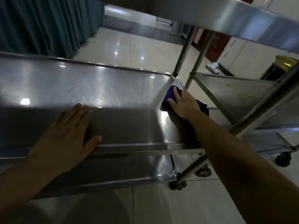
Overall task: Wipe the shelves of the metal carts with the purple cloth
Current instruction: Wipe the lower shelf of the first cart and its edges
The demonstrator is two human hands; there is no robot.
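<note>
Two carts stand side by side on pale floor tiles (pixel 129 46), curtain (pixel 48 26) behind. Right hand (pixel 182 102) presses flat on the cloth (pixel 168 94) in the shelf (pixel 97 88) corner; left hand (pixel 71 128) lies flat, empty, on its front edge.

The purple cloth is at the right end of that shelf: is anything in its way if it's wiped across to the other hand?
Nothing visible. The right hand presses the purple cloth into the far right corner of the middle shelf. The steel between it and the left hand, flat near the front rim, is bare.
</note>
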